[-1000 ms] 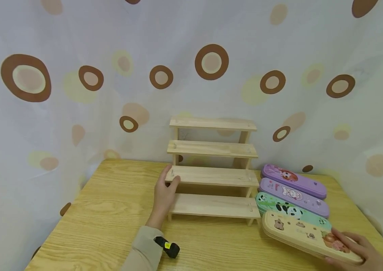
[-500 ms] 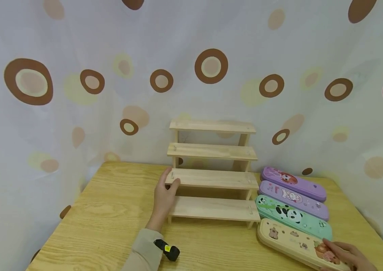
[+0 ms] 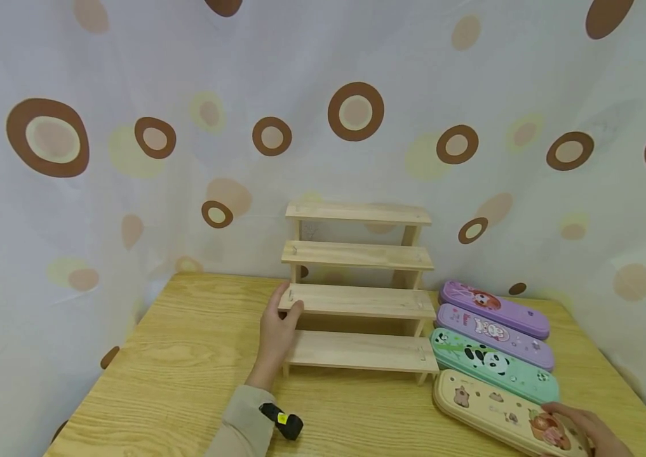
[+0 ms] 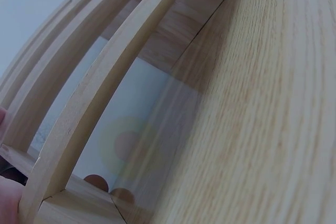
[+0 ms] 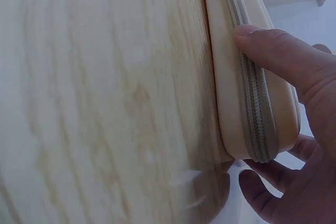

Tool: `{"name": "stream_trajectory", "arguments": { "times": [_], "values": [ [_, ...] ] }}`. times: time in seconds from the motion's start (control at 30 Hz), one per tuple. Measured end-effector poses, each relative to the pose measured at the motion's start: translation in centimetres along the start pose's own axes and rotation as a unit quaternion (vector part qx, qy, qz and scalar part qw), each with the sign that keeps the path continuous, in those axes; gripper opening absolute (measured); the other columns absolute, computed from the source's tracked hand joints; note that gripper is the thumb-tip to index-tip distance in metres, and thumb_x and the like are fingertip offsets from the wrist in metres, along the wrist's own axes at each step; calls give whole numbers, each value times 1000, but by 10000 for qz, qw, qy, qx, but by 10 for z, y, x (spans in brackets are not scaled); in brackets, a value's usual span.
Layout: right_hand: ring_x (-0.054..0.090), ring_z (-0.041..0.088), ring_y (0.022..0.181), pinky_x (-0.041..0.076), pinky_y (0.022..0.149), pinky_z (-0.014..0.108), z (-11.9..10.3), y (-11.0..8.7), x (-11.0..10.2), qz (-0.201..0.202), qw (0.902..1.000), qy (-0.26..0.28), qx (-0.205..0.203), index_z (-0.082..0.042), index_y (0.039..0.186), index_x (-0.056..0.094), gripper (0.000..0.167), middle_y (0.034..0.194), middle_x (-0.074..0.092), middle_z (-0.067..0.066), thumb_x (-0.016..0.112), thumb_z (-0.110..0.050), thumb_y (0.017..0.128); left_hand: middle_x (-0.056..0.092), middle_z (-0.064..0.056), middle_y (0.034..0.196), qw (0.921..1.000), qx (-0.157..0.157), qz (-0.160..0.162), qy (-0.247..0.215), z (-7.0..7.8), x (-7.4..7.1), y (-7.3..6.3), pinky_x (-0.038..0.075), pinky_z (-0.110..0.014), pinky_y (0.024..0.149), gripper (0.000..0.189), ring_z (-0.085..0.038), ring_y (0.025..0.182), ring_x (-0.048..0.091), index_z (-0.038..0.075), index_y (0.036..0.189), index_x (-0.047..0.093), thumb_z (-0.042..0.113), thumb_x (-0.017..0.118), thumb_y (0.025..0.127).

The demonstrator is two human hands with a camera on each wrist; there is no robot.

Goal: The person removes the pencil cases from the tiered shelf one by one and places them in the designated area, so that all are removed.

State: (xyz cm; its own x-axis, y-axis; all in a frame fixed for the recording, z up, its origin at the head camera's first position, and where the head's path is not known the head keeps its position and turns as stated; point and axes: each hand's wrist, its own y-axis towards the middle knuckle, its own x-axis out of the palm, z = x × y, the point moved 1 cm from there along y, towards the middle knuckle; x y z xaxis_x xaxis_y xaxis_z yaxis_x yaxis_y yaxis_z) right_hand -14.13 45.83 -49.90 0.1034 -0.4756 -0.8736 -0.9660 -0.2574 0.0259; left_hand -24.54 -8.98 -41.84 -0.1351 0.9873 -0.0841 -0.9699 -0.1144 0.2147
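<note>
A four-step wooden display rack (image 3: pixel 357 300) stands on the table. My left hand (image 3: pixel 278 330) grips the left end of its second step from the bottom, thumb at the front edge. At the lower right of the head view lies a cream pencil case (image 3: pixel 485 409) with cartoon animal pictures. My right hand (image 3: pixel 597 433) holds its near right end. In the right wrist view the thumb presses the case's zipper (image 5: pixel 254 93), the other fingers are around the end, and the case's underside is close against the tabletop.
Behind the cream case, a green panda pencil case (image 3: pixel 528 378), a lilac one (image 3: pixel 519 343) and a purple one (image 3: pixel 514 315) lie in a row right of the rack. A patterned curtain (image 3: pixel 185 165) hangs behind the wood-grain table (image 3: pixel 185 355).
The cream pencil case, tilted over the green one a second ago, has come down in front of it with my right hand. My left hand keeps its place on the rack.
</note>
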Motion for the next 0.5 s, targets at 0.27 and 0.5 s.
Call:
{"name": "stream_trajectory", "arguments": {
  "times": [0.27,0.5],
  "values": [
    [51,30,109,47,72,65,-29,1,-7,211,9958,-173,875,-2,137,51,69,127,50,31,78,-37,84,31,-15,157,10000,37,-50,-13,-1,1,0,31,-57,110,54,-35,142,27,4,151,37,16,56,101],
    [41,54,116,45,75,70,-49,11,-13,254,9912,4,1302,-1,141,47,76,134,41,34,71,-50,88,31,-13,157,9999,43,-72,60,-3,0,1,41,-45,94,54,-32,113,47,7,152,37,16,55,102]
  ]
}}
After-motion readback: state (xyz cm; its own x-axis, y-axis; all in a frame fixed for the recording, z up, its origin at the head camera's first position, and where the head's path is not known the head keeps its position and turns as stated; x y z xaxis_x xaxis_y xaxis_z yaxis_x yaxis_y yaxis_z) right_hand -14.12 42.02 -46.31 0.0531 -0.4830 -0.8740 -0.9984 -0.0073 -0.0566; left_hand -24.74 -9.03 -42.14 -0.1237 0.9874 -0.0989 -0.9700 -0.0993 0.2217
